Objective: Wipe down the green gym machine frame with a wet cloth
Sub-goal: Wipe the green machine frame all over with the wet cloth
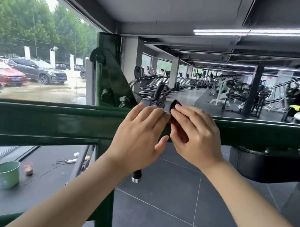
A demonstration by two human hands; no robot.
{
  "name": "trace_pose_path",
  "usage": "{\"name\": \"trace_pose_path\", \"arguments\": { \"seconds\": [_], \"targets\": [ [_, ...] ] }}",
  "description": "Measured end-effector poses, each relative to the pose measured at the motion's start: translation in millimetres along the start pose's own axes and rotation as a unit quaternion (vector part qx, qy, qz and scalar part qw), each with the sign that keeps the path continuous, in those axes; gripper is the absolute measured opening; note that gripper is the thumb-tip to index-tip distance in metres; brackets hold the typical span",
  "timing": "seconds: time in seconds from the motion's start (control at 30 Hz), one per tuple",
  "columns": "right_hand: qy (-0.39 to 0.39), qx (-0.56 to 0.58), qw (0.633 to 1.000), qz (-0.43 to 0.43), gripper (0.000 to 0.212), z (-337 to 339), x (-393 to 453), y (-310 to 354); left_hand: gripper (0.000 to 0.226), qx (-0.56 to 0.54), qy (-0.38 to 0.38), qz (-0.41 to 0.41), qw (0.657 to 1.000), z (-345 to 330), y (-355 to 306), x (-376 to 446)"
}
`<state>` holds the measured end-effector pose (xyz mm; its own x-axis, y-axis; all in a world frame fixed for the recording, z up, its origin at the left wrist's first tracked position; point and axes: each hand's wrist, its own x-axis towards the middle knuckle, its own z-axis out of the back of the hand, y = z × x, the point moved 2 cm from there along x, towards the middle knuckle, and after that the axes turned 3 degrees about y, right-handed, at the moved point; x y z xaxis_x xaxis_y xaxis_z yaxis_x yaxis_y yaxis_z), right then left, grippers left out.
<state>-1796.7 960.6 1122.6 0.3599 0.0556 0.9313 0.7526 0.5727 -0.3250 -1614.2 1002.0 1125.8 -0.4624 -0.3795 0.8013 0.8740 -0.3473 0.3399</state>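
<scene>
Our dark red cloth (179, 127) sits on the green frame bar (46, 116), pinched in our right hand (196, 138). Our left hand (137, 137) lies flat beside it, fingers straight. The bar runs long both ways, open floor below.

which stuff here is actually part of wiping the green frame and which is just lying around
Part of the job:
- green frame crossbar
- dark reddish cloth, gripped by the right hand
- left hand, fingers straight, at the crossbar
- green bucket on the floor, possibly for wetting the cloth

Just lying about:
- small items on the floor
- black pad
- treadmills
</scene>
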Motion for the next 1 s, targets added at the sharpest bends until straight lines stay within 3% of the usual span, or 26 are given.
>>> {"name": "trace_pose_path", "arguments": {
  "seconds": [0.33,0.63,0.8,1.0],
  "targets": [
    [-0.011,-0.046,0.995,-0.093,0.026,24.5,-64.4,-100.4,0.081,-0.021,0.01,-0.027,0.999,-84.5,-50.4,57.0],
    [0.025,-0.043,0.989,-0.138,0.021,16.9,-51.7,-98.1,0.087,0.025,-0.011,-0.018,0.999,-110.9,-61.6,57.8],
    [0.05,0.037,0.984,-0.167,0.01,18.0,-63.6,-102.8,0.086,0.038,-0.024,0.002,0.999,-111.3,-65.1,56.7],
    [0.034,-0.031,0.979,-0.2,0.007,31.7,-76.9,-109.6,0.087,0.016,-0.028,0.029,0.999,-111.5,-66.3,54.7]
  ]
}}
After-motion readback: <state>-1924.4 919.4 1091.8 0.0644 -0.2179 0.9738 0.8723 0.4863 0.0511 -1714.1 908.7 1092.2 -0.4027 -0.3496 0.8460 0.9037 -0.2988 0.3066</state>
